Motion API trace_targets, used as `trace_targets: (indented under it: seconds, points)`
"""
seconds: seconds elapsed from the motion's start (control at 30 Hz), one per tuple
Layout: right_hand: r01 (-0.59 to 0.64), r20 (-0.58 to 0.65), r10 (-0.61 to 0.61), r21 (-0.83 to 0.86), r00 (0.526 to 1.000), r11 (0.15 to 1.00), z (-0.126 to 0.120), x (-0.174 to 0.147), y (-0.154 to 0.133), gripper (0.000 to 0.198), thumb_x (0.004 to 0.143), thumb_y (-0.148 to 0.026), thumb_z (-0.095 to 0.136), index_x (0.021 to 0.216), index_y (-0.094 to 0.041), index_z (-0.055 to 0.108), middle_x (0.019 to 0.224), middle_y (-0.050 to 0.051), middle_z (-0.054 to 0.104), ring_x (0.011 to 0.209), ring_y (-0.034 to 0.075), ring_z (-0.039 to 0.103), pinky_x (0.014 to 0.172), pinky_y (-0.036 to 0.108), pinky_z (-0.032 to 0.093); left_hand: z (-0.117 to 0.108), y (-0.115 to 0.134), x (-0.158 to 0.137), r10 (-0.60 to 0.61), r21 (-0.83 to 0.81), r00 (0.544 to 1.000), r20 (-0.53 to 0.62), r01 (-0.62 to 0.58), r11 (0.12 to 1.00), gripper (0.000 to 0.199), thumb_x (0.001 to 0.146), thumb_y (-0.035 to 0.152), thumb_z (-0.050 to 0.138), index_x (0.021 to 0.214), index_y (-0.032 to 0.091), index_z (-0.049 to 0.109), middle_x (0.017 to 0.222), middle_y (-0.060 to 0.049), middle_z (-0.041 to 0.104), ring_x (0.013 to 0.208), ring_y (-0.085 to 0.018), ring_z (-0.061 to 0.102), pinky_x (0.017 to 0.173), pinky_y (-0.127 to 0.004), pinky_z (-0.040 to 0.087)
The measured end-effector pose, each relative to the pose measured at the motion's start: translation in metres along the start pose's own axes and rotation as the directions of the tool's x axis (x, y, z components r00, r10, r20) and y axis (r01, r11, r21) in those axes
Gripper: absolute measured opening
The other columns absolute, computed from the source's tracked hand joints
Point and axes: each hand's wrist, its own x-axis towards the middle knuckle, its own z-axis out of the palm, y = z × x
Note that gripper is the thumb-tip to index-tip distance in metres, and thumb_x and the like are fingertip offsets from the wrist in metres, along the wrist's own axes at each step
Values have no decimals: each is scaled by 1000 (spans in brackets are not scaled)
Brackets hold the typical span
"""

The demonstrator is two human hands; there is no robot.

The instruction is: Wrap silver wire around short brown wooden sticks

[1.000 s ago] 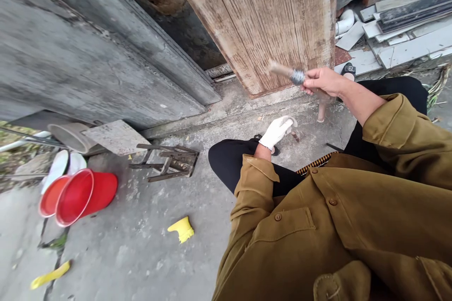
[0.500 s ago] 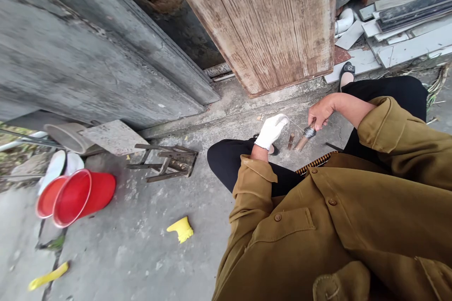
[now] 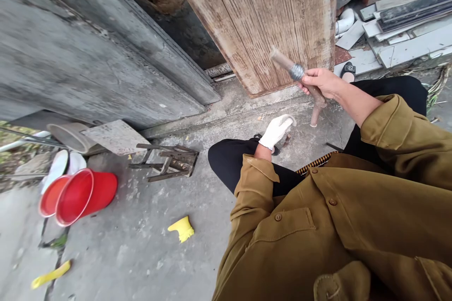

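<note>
My bare right hand (image 3: pixel 322 81) is closed around a forked wooden branch (image 3: pixel 281 59), raised in front of the planked board. A coil of silver wire (image 3: pixel 297 72) is wound around the branch just beyond my fingers. The fork's short end points down toward the ground. Below and to the left, my left hand (image 3: pixel 275 132), in a white glove, is pinched closed. A thin strand of wire runs faintly from the coil down to it. Partly behind the glove, a short brown wood stub (image 3: pixel 287 139) shows near the ground.
A planked wooden board (image 3: pixel 268 23) stands ahead. At left are a small wooden stool (image 3: pixel 169 162), a red bucket (image 3: pixel 102 193) and a grey wall panel (image 3: pixel 88 56). Yellow pieces (image 3: pixel 182 229) lie on the concrete. White tile strips (image 3: pixel 416 47) are stacked at right.
My right hand has lifted and turned the branch, so its wrapped end now points up and left and its fork shows. My gloved left hand has shifted only slightly.
</note>
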Motion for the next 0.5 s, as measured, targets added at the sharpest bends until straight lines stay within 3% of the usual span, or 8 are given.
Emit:
trace_targets:
  seconds: [0.07, 0.13, 0.2, 0.27, 0.33, 0.4, 0.43, 0.5]
  points:
    - [-61, -121, 44, -143, 992, 988, -1, 7, 9, 33, 86, -51, 63, 88, -19, 61, 78, 5, 63, 70, 14, 55, 68, 28, 47, 5, 6, -2, -7, -4, 997, 74, 7, 1000, 38, 93, 50, 52, 85, 15, 65, 75, -1, 60, 58, -9, 45, 58, -22, 39]
    - [-158, -124, 111, -489, 986, 858, -2, 13, 21, 28, 84, -45, 67, 88, -17, 65, 78, 7, 64, 75, 18, 58, 68, 30, 45, 7, 10, -3, -7, 27, 992, 123, 4, 1000, 36, 92, 48, 53, 86, 15, 66, 78, -2, 61, 62, -10, 48, 60, -22, 40]
    - [-128, -1, 209, -793, 978, 595, -2, 14, 32, 22, 79, -36, 71, 86, -16, 68, 80, 9, 65, 78, 21, 60, 68, 31, 42, 4, 11, -5, 7, 62, 994, 113, -14, 998, 34, 92, 46, 53, 85, 15, 66, 79, -2, 63, 66, -12, 51, 64, -23, 43]
    - [25, 226, 389, -888, 893, 460, 2, 12, 40, 16, 75, -29, 73, 84, -15, 71, 78, 8, 66, 76, 20, 59, 66, 30, 39, -2, 8, -5, 20, 114, 999, 44, -25, 993, 32, 91, 43, 53, 83, 15, 65, 79, -3, 64, 69, -13, 54, 69, -25, 45]
    - [118, 472, 556, -824, 684, 554, 8, 6, 41, 16, 75, -27, 72, 86, -16, 72, 74, 3, 65, 70, 17, 58, 64, 28, 39, -8, 2, -5, 37, 168, 998, -53, -28, 985, 28, 90, 41, 54, 82, 16, 64, 81, -3, 65, 74, -15, 56, 74, -26, 46]
    - [92, 647, 584, -705, 490, 703, 12, 2, 38, 20, 75, -32, 72, 88, -17, 71, 71, 0, 63, 66, 13, 57, 64, 26, 40, -14, -5, -5, 54, 201, 990, -128, -27, 979, 27, 89, 41, 55, 84, 16, 65, 84, -4, 67, 80, -16, 59, 80, -27, 47]
    - [63, 703, 557, -644, 442, 762, 13, 1, 35, 25, 75, -37, 72, 88, -16, 70, 71, -1, 63, 66, 13, 57, 65, 25, 41, -17, -9, -4, 52, 201, 988, -148, -21, 979, 27, 89, 41, 56, 85, 16, 65, 86, -4, 67, 81, -17, 59, 80, -28, 48]
    - [25, 769, 470, -532, 434, 846, 13, -1, 29, 34, 73, -45, 75, 88, -16, 69, 72, -2, 62, 67, 12, 57, 67, 25, 42, -19, -15, -1, 30, 183, 987, -161, 0, 983, 28, 90, 41, 56, 86, 16, 65, 85, -4, 67, 78, -16, 59, 76, -27, 48]
